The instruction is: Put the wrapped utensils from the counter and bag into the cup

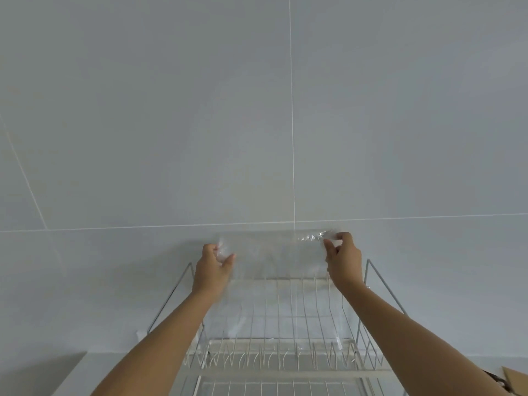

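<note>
Hands are both up in front of the tiled wall, and between them I hold a clear plastic bag (274, 258) stretched wide, its top edge running from nine o'clock to three o'clock. My left hand (213, 267) pinches the left top corner between thumb and curled fingers; my right hand (341, 260) pinches the crinkled right corner the same way, slightly higher. The bag hangs down toward six o'clock, draping in front of the wire dish rack (285, 352).

What matters for the coming move, as I judge it, is that the bag's mouth lies along the line between my two grips, so neither hand is free to reach in; one must let go first.

The bag is so transparent that I cannot tell whether any wrapped utensils remain inside. The cup and the counter are out of view. At four o'clock, a brown cardboard corner (514, 378) is cut off by the frame.
</note>
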